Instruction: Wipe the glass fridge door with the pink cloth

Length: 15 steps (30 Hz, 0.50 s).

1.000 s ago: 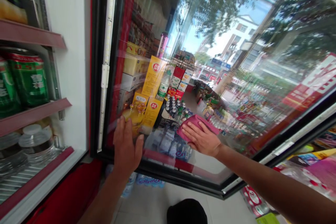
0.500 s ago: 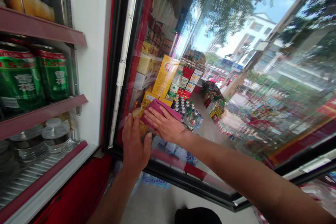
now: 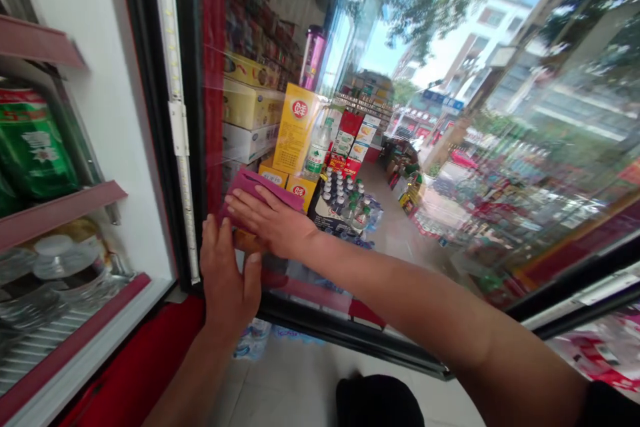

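Note:
My right hand (image 3: 274, 221) lies flat over a folded purple cloth (image 3: 251, 181) and presses it against the glass door (image 3: 295, 280). The cloth sits at the lower left of the pane, near the black frame, and its middle is hidden under my fingers. Just below and to the left, my left hand (image 3: 226, 280) is raised with fingers extended and thumb apart, at the door's hinge-side corner. Nothing shows in it. Whether its palm touches the glass I cannot tell.
At left stands the open fridge with shelf edges (image 3: 65, 213), green cans (image 3: 37, 147) and clear bottles (image 3: 65, 260). A light strip (image 3: 175, 113) runs along the door frame. Yellow cartons (image 3: 295, 127) and a bottle crate (image 3: 335, 213) show in the glass. Packed bottles (image 3: 254, 339) lie on the floor.
My right hand and the cloth have slid left across the glass towards the frame. The left hand has shifted left too, and the view has turned slightly to the right.

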{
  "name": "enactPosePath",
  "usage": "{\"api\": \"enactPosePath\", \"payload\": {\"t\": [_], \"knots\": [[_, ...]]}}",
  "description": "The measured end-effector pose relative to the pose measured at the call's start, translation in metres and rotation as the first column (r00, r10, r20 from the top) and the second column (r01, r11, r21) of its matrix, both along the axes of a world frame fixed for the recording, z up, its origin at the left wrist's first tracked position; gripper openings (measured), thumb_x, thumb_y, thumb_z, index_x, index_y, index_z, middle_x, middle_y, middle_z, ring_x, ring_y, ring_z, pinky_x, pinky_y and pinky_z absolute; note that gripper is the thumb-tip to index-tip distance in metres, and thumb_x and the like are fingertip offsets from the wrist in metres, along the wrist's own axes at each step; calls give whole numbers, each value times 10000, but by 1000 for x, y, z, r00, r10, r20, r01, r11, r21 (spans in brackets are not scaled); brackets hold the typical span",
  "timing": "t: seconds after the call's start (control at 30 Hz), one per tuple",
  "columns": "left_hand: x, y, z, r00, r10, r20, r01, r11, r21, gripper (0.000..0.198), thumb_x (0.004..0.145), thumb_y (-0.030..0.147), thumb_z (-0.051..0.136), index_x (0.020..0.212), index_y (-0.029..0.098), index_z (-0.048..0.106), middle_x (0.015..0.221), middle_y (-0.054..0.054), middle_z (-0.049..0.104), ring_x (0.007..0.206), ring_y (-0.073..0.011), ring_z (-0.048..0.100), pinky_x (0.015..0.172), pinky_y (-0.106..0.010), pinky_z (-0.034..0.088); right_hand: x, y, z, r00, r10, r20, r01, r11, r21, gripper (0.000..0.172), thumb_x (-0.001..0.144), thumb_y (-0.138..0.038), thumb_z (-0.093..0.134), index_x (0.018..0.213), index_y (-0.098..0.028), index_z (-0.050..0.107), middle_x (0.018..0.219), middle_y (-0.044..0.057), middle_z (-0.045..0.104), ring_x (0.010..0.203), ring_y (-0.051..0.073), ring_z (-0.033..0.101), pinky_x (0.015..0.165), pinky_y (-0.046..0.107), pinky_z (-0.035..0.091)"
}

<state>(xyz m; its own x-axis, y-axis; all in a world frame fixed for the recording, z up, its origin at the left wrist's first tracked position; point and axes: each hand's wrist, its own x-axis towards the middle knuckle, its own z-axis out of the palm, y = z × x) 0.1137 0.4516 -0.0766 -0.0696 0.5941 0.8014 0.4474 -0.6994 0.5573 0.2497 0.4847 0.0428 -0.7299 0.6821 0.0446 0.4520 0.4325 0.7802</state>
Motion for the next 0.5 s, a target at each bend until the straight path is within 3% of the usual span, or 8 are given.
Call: {"api": "enactPosePath", "payload": {"t": [0.17,0.3,0.5], "knots": [[7,-4,-4,999,-33,-41,34,999,22,769,1044,346,554,1721,151,245,1807,-240,197,1685,-401,196,1355,-654,218,39,-34,-1,997,-56,-55,54,998,-40,775,1065,-291,454,1726,-58,124,1846,109,110,1714,255,80,1423,470,133],[14,-8,-5,995,-50,-82,53,998,39,788,1036,316,570,1728,155,228,1806,-240,198,1685,-401,193,1357,-648,216,77,-65,-5,992,-84,-97,78,995,-58,851,1051,-394,533,1727,-66,134,1839,98,165,1715,253,79,1422,468,146],[25,-10,-6,989,-62,-132,67,997,34,812,1025,332,586,1731,163,220,1806,-245,191,1684,-421,184,1338,-690,223,133,-109,-8,987,-85,-137,89,996,22,796,1073,-417,481,1735,-122,152,1844,43,152,1711,222,109,1403,461,197]]}}
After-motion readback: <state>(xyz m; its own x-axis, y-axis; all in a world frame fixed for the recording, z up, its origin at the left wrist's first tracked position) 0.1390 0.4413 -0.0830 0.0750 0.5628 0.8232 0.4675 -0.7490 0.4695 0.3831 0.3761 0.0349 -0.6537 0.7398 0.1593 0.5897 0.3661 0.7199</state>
